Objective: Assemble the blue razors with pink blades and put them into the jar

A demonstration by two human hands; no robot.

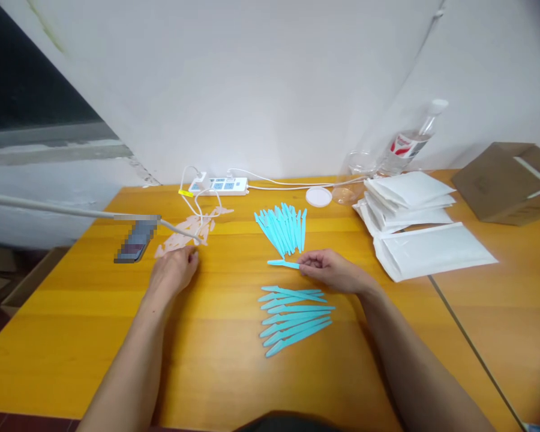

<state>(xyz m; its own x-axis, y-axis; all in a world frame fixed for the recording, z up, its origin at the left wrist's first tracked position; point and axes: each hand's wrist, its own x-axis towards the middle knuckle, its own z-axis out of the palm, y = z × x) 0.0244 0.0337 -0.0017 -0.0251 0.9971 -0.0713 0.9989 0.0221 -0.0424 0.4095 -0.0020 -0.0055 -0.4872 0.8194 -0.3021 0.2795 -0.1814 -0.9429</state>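
Observation:
My right hand point(326, 270) pinches the handle end of a turquoise eyebrow razor point(281, 263), its head pointing left. Just behind it, a fanned pile of similar razors point(284, 228) lies on the table. Closer to me, several more razors point(294, 321) are spread in a rough row, handles to the right. My left hand point(174, 270) is at the near edge of a scatter of small pale pink pieces point(180, 235), perhaps blade covers. Its fingers are curled closed, and whatever they hold is hidden.
A phone point(137, 241) and a white cable point(72, 207) are at left. Behind stand a power strip point(220, 186), a round white lid point(318, 197), a clear jar point(353, 177) and a bottle point(409, 144). White padded envelopes point(436, 249) and a cardboard box point(508, 183) occupy the right.

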